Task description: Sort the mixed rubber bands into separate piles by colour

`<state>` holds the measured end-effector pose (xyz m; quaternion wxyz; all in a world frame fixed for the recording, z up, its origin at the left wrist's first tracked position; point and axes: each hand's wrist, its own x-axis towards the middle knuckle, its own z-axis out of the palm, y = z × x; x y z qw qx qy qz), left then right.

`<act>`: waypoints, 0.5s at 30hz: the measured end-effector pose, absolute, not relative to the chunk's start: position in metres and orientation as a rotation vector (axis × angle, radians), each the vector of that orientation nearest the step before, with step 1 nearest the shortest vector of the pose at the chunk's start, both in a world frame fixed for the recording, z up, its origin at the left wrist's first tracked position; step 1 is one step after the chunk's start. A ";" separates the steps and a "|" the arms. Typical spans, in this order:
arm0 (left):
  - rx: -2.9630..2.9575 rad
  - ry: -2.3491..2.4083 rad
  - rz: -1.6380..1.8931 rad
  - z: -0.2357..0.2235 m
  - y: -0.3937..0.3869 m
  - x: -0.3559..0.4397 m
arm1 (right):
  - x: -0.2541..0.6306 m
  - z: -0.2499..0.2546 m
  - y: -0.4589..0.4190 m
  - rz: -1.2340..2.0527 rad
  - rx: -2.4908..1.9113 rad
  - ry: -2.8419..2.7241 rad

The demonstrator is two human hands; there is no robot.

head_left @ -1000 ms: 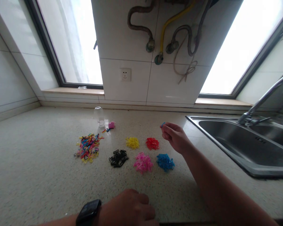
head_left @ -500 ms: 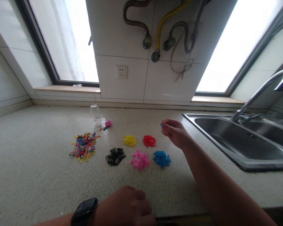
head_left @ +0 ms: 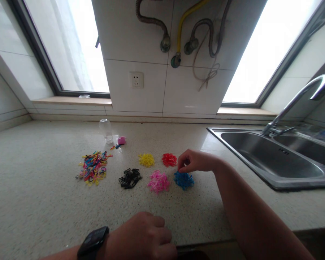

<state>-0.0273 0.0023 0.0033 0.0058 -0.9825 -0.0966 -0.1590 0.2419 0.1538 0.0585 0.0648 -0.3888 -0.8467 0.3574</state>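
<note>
My right hand (head_left: 195, 160) is pinched, its fingertips down at the upper edge of a pile of blue rubber bands (head_left: 184, 181). What lies between those fingertips is too small to make out. My left hand (head_left: 142, 234), with a black watch (head_left: 93, 242) on its wrist, rests curled at the counter's front edge and shows nothing in it. Near the right hand are piles of red rubber bands (head_left: 169, 159) and pink rubber bands (head_left: 159, 182). Yellow rubber bands (head_left: 146, 160) and black rubber bands (head_left: 130, 178) lie further left, beyond them a mixed-colour pile (head_left: 93, 168).
A clear plastic bottle (head_left: 105, 130) and a pink piece (head_left: 121, 140) stand behind the mixed pile, with a few loose bands close by. On the right a steel sink (head_left: 271, 186) with a tap (head_left: 295, 104) is set into the speckled counter (head_left: 43, 202). Hoses and a socket (head_left: 136, 80) are on the wall.
My right hand has come down and towards me from beyond the blue pile to its upper edge. A small blue bit showed at its fingertips before. My left hand stays put.
</note>
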 end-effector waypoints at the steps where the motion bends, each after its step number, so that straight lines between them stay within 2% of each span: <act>1: -3.080 -0.297 -0.505 0.003 0.003 -0.027 | 0.243 0.058 0.155 1.090 -1.181 -2.583; 15: -3.088 -0.312 -0.475 0.005 0.002 -0.027 | 0.240 0.064 0.151 1.078 -1.203 -2.671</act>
